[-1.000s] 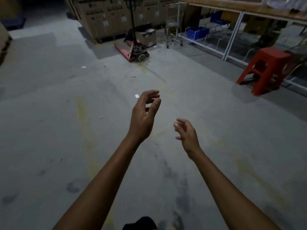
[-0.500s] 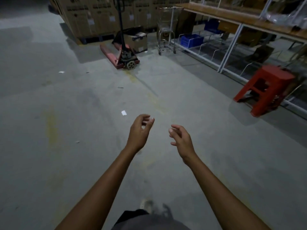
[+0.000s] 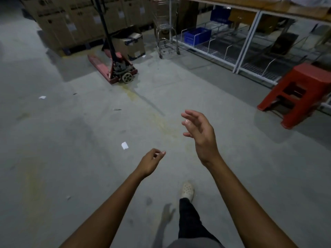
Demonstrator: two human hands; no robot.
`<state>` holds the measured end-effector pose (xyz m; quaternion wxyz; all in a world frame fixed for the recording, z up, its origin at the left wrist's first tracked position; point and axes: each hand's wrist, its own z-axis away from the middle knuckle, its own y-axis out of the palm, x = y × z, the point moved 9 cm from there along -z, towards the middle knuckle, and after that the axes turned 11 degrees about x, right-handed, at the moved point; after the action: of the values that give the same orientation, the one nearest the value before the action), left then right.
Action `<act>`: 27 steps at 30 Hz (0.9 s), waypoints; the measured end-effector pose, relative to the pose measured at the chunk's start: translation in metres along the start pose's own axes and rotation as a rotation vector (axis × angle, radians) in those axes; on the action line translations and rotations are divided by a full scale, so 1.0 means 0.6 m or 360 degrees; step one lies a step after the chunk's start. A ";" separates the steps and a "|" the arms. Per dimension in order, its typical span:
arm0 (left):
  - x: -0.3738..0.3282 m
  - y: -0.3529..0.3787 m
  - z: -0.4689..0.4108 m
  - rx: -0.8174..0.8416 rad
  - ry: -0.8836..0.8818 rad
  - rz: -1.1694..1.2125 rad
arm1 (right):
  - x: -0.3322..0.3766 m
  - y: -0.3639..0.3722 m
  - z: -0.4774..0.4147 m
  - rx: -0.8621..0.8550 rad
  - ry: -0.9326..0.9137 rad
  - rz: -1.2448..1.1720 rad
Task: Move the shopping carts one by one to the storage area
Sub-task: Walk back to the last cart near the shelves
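Observation:
A metal wire shopping cart (image 3: 165,25) stands at the far end of the floor, beside the corner of a white shelf rack. My left hand (image 3: 151,162) hangs low in front of me with loosely curled fingers and holds nothing. My right hand (image 3: 199,134) is raised higher, fingers spread and relaxed, also empty. Both hands are several steps short of the cart. My right foot (image 3: 187,190) in a pale shoe is stepping forward on the concrete.
A red pallet jack (image 3: 114,67) lies left of the cart, with a cardboard box (image 3: 131,44) behind it and stacked cartons (image 3: 71,18) along the back. A white rack (image 3: 247,42) with a blue crate (image 3: 197,35) runs along the right. A red plastic stool (image 3: 300,92) stands right.
I have walked closer to the cart and pallet jack. My right hand rose and opened wider while my left hand dropped lower. A foot has come into view.

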<state>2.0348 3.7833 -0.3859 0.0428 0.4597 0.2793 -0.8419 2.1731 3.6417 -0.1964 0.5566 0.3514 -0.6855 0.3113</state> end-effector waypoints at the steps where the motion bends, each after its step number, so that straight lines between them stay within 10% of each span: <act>1: -0.027 -0.021 -0.044 -0.0058 0.0062 0.0015 | -0.031 -0.015 -0.047 -0.0013 0.0034 0.0014; 13: -0.501 -0.359 -0.366 -0.0621 0.0965 0.0186 | -0.322 -0.156 -0.568 0.0083 0.0620 0.0237; 27: -0.465 -0.654 -0.989 -0.0652 0.0706 0.0245 | -0.432 -0.130 -1.226 0.0117 0.0537 0.0191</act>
<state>2.5109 4.3637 -0.2440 0.1362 0.6339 0.4100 -0.6415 2.6728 4.2349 -0.3111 0.6307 0.2728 -0.5903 0.4235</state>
